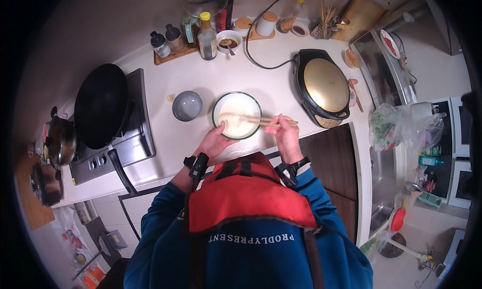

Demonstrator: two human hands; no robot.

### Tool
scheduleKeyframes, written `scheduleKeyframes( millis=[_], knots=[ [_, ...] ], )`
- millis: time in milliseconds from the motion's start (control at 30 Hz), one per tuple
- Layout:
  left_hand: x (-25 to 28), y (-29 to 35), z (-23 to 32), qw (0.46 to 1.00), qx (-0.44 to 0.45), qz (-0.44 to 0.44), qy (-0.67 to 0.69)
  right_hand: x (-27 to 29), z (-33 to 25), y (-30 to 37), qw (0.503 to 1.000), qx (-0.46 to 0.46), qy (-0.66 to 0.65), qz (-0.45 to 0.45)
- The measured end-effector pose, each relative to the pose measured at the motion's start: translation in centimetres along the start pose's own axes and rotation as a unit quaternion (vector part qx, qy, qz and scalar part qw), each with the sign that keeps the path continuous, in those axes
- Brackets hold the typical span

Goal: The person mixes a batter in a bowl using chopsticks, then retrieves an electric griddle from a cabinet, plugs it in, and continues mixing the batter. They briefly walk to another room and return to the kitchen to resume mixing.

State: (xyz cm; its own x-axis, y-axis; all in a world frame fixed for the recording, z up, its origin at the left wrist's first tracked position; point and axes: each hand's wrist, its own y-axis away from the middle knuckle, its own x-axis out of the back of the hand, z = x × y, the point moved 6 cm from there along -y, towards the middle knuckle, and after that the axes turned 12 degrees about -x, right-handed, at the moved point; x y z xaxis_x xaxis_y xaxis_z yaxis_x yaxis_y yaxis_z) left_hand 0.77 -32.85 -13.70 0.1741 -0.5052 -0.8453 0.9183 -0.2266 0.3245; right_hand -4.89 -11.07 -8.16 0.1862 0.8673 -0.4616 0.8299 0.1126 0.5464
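Note:
A white bowl with a green rim (256,102) stands on the counter in front of me, holding a pale, creamy mixture. My left hand (216,140) grips the bowl's near left edge, thumb over the rim. In my right hand (285,133) is a pair of wooden chopsticks (265,121), held closed between the fingers. Their tips reach into the mixture and look blurred there. Just left of the bowl sits a small grey bowl (187,106), with small pale pieces (170,98) lying beside it.
A black frying pan (101,106) rests on the stove (138,138) at left. To the right stands a round electric griddle (325,86), its cord (251,58) running back. Bottles (207,40) and a sauce bowl (229,41) line the back. A sink (384,188) lies far right.

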Motion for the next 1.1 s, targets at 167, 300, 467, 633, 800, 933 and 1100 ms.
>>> scheduleKeyframes(
  millis=[167, 300, 467, 633, 800, 933, 1100],
  knots=[
    [0.6, -0.5, 0.1, 1.0, 0.006, 0.01, 0.021, 0.0, 0.5, -0.2, 0.998, 0.028, 0.055, 0.031],
    [1.4, -0.7, -0.1, 1.0, 0.018, 0.015, 0.016, 0.2, 2.3, -0.2, 0.999, -0.036, -0.009, 0.032],
    [2.2, -1.0, 0.1, 0.999, 0.025, 0.007, 0.019, -0.5, 3.8, 0.4, 0.997, -0.032, -0.064, 0.005],
    [1.8, -1.2, 0.3, 0.998, 0.016, -0.01, 0.054, -0.6, 5.9, 1.2, 0.995, -0.061, -0.079, 0.007],
    [2.1, -0.6, 0.8, 0.998, 0.002, 0.016, 0.062, 0.7, 8.7, 1.6, 0.989, -0.141, -0.048, 0.013],
    [5.1, 0.4, 3.7, 0.991, -0.08, 0.102, 0.044, 1.4, 10.3, 2.2, 0.979, -0.202, -0.035, -0.013],
    [10.9, 1.0, 7.9, 0.936, -0.221, 0.267, -0.056, 2.0, 10.8, 3.5, 0.969, -0.243, -0.029, -0.025]
  ],
)
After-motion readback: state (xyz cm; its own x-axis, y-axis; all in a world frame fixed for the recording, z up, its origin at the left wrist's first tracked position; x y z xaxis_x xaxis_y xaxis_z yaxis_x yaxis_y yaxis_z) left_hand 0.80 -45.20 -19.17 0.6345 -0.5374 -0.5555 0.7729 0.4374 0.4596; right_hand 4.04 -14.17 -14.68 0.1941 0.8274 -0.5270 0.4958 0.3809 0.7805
